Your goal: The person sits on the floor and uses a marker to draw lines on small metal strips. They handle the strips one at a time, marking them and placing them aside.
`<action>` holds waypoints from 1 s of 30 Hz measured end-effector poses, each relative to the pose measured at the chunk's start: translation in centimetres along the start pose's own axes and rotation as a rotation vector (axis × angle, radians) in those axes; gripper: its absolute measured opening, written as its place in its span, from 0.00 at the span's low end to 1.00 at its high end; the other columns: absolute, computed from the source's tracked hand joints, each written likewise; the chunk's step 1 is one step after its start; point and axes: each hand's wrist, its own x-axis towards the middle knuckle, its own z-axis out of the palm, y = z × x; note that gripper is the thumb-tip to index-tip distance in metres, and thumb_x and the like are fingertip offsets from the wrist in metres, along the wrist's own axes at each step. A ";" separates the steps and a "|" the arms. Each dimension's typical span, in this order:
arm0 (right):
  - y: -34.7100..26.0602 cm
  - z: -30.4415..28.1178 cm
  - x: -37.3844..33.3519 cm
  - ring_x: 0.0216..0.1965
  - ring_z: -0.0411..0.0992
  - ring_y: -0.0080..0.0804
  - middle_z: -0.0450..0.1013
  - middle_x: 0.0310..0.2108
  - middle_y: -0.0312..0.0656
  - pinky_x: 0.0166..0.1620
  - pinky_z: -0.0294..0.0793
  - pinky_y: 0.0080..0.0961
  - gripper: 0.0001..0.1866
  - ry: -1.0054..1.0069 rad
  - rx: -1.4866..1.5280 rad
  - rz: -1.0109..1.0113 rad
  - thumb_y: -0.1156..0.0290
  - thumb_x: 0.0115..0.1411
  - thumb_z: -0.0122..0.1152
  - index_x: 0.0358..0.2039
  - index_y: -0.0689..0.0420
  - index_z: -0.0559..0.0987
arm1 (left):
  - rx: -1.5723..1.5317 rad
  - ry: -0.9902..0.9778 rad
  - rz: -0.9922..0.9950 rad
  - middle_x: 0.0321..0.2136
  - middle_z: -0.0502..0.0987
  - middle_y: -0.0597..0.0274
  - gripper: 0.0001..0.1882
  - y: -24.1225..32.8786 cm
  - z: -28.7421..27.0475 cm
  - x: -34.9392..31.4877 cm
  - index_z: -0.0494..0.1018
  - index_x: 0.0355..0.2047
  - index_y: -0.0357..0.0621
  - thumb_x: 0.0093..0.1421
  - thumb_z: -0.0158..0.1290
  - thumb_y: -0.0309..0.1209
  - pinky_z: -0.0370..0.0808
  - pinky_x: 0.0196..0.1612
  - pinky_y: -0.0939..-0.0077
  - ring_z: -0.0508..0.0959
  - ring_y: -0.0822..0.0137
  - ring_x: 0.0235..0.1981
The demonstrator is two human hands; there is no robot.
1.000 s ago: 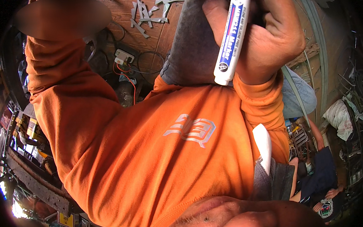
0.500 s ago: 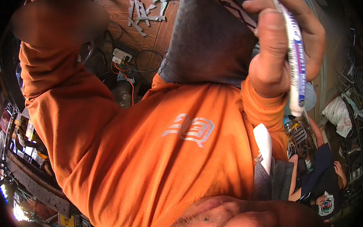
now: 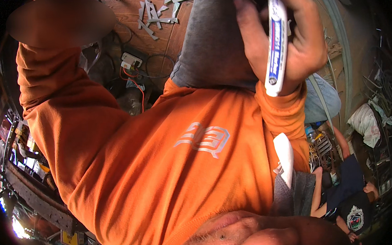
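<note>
A white marker pen (image 3: pixel 276 50) with blue printing is in my right hand (image 3: pixel 301 48), at the upper right over my grey-trousered leg (image 3: pixel 209 45). The pen lies between thumb and fingers, its rounded white end toward my orange cuff. Its other end and my fingertips run up to the top edge, where a thin brown edge shows beside them; what that belongs to is cut off. At the upper left, my left hand (image 3: pixel 59 23) reaches forward from its orange sleeve. A blur covers it, so neither its fingers nor anything in them can be made out.
Several grey cut strips (image 3: pixel 153 13) lie on the wooden floor. A white power strip (image 3: pixel 131 60) with an orange cord (image 3: pixel 141 94) sits between my arms. At the lower right is another person in a dark shirt (image 3: pixel 354 207). A metal beam (image 3: pixel 34 193) runs along the left.
My right hand has moved left and forward with the marker pen, whose lean has changed. The left hand has shifted slightly left. The other person's arms have moved.
</note>
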 end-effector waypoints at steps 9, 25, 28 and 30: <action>1.0 -6.5 -4.8 0.34 0.80 0.39 0.82 0.37 0.51 0.41 0.80 0.30 0.19 -0.084 -0.153 -0.133 0.72 0.62 0.72 0.50 0.62 0.74 | 0.117 -0.193 0.152 0.24 0.83 0.58 0.08 -3.1 -1.2 -0.3 0.86 0.35 0.36 0.55 0.62 0.23 0.74 0.23 0.77 0.78 0.74 0.21; 3.2 -15.5 -10.7 0.24 0.73 0.37 0.76 0.25 0.44 0.29 0.72 0.28 0.14 -0.070 -0.384 0.118 0.73 0.54 0.78 0.40 0.61 0.84 | 0.055 0.050 -0.006 0.29 0.85 0.57 0.10 -4.4 -1.1 -4.8 0.86 0.37 0.39 0.53 0.62 0.22 0.79 0.36 0.75 0.83 0.66 0.28; 2.4 -15.6 -10.3 0.25 0.74 0.37 0.76 0.26 0.45 0.31 0.74 0.27 0.15 -0.066 -0.346 0.178 0.73 0.54 0.78 0.40 0.60 0.84 | 0.173 0.228 0.099 0.30 0.85 0.55 0.14 -4.5 0.1 -6.1 0.83 0.44 0.37 0.57 0.59 0.22 0.79 0.37 0.75 0.83 0.68 0.30; 1.9 -15.2 -9.9 0.27 0.77 0.36 0.78 0.28 0.44 0.33 0.75 0.26 0.15 -0.026 -0.348 0.228 0.73 0.54 0.78 0.41 0.58 0.84 | 0.163 0.512 0.081 0.38 0.79 0.59 0.09 -3.9 2.2 -6.9 0.79 0.43 0.34 0.63 0.58 0.23 0.74 0.43 0.74 0.77 0.68 0.37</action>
